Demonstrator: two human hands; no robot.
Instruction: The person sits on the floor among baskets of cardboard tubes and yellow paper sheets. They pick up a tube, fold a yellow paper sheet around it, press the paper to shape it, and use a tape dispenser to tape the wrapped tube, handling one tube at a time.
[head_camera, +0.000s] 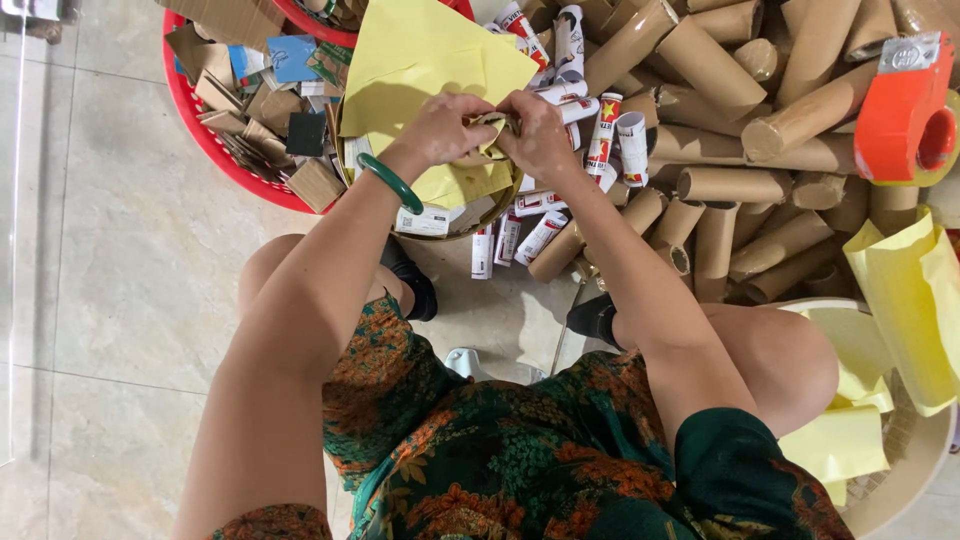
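Knees spread low in frame; up top, left hand (440, 128) and right hand (537, 135) both pinch folded yellow paper (492, 135) beside cardboard tubes (745, 190).

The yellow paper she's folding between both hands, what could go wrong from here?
The yellow paper is pinched by the left hand and right hand; a hard tug might tear it. The piled cardboard tubes beside her could roll underfoot. The orange tape dispenser perched on them may slide off.
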